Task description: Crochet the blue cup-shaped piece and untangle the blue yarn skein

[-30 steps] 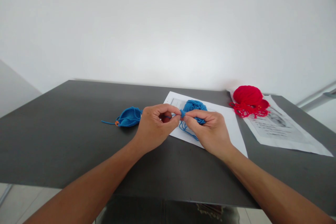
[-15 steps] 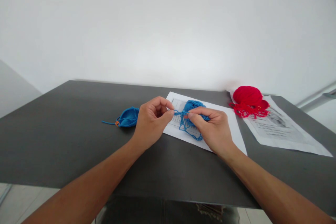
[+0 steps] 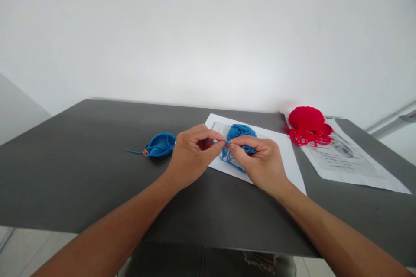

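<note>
Thumb and index finger of my left hand [image 3: 195, 152] pinch a strand of blue yarn [image 3: 227, 142]. Close beside it, my right hand [image 3: 262, 159] pinches the same yarn, the two sets of fingertips almost meeting. Behind my fingers a ball of blue yarn [image 3: 239, 130] rests on a printed white sheet [image 3: 287, 156], and loose loops hang below my fingertips. Left of my left hand lies a blue crocheted piece [image 3: 159, 144] with an orange clip-like marker [image 3: 145, 152] and a yarn tail. My left hand hides part of it.
On the dark table [image 3: 97, 160], a ball of red yarn [image 3: 306, 119] with loose red loops [image 3: 310, 137] sits on a second printed sheet [image 3: 351, 166] at the right. A white wall [image 3: 195, 39] stands behind the table.
My left hand has moved right, bringing its fingertips close to those of my right hand. The stretch of blue yarn between them is shorter. The things on the table have stayed put.
</note>
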{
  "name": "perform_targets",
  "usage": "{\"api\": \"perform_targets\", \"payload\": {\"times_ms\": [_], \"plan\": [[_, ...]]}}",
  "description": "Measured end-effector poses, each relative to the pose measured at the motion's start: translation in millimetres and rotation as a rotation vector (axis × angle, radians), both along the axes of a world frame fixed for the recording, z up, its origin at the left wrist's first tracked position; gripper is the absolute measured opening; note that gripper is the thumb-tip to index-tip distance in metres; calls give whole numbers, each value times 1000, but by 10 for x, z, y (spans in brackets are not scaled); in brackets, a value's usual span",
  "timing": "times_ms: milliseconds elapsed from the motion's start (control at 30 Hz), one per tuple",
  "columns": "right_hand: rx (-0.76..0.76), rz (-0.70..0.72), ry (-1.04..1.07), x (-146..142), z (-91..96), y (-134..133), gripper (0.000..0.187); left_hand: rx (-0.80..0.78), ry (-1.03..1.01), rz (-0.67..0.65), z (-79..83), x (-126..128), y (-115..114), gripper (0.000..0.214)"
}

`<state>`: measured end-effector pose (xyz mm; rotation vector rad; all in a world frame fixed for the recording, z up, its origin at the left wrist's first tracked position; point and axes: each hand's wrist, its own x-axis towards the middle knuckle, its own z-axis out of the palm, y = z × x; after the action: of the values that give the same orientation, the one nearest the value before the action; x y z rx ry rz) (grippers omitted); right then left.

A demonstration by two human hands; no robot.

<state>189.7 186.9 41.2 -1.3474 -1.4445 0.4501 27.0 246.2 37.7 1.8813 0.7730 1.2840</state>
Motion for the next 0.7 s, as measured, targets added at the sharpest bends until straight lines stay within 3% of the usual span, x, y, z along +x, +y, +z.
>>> {"api": "perform_targets", "payload": {"times_ms": [367,700], "plan": [[-62,-99,75,31,-2,32,22,-295,-240,-11,-43,15,90,7],[-70,-73,64,57,-15,34,21,-353,-192,-43,-28,12,80,7]]}}
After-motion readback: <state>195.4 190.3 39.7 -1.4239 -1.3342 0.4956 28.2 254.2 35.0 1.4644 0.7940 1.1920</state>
